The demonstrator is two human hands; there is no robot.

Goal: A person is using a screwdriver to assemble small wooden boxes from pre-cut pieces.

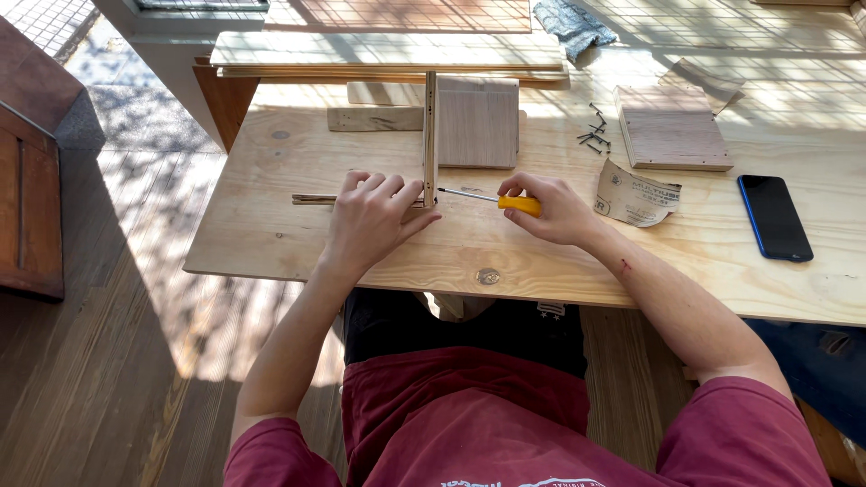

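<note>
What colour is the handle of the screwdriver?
Yellow; the screwdriver handle shows in the head view, held by the right hand.

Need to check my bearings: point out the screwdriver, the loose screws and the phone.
Screwdriver (pixel 520 205), head view, on its yellow handle in the right hand.
Loose screws (pixel 594 138), head view, on the middle of the dark pile.
Phone (pixel 774 217), head view, on the centre of its black screen.
</note>
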